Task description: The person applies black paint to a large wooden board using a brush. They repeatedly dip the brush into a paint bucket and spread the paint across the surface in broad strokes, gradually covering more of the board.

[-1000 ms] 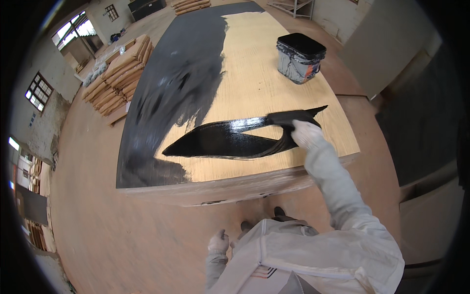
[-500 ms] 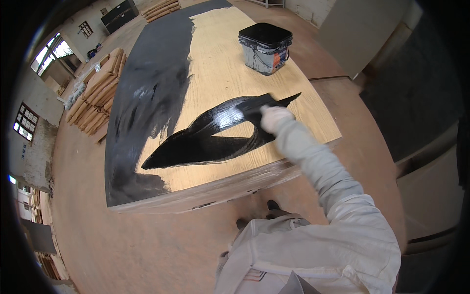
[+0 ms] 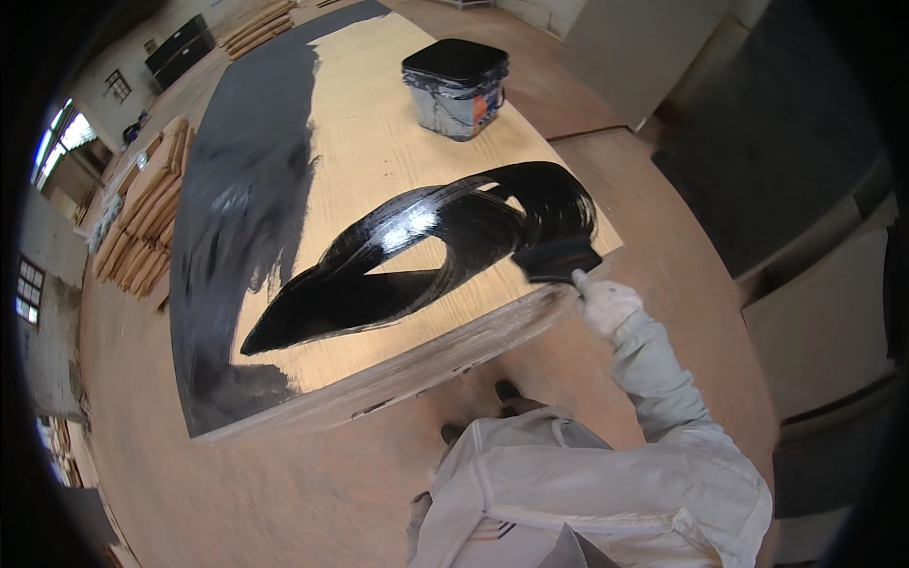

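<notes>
Swept rightward since half a second ago, leaving a wider glossy black arc on the large pale plywood sheet [image 3: 398,161]. Resting at the sheet's near right edge: wide black-bristled brush [image 3: 557,258], handle gripped by gloved right hand [image 3: 606,305] just below. Left hand unseen. Beyond, black-lidded grey paint bucket [image 3: 455,88].

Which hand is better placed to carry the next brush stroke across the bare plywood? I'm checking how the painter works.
Right, most likely. The right hand grips the wide brush at the wet black paint on the board. The left hand is out of view.
</notes>
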`<state>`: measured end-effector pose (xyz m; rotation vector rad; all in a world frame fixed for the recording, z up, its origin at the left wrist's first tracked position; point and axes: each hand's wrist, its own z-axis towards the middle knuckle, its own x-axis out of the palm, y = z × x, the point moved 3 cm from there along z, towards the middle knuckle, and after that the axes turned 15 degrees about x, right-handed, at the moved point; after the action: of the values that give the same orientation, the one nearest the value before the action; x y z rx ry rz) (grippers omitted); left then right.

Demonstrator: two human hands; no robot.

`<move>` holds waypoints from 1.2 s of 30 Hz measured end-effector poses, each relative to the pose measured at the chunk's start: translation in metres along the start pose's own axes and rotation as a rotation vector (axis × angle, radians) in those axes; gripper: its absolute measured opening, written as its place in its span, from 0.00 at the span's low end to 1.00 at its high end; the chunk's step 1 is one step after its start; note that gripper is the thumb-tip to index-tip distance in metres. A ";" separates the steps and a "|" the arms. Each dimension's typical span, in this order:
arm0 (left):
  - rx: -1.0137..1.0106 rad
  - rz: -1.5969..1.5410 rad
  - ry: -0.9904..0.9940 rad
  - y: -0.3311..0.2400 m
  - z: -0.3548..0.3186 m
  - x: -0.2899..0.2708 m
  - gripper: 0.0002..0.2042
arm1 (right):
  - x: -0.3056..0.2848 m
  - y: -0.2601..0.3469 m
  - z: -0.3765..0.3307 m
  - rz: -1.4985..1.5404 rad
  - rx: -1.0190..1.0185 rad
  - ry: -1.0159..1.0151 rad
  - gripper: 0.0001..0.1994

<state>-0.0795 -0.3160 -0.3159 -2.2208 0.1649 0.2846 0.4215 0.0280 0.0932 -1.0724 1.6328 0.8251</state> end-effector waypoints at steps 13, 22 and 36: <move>-0.226 -0.345 -0.235 -0.017 0.019 -0.087 0.18 | -0.012 -0.021 0.031 0.041 0.186 -0.096 0.22; -0.283 -0.165 -0.108 0.068 -0.041 -0.085 0.17 | 0.026 0.060 -0.067 0.063 0.080 -0.049 0.24; -0.251 -0.344 -0.238 0.040 0.032 -0.142 0.18 | 0.054 0.235 -0.158 -0.024 -0.315 0.084 0.22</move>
<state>-0.2303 -0.3127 -0.3279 -2.3894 -0.3979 0.3918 0.1409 -0.0368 0.0940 -1.3577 1.5891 1.0578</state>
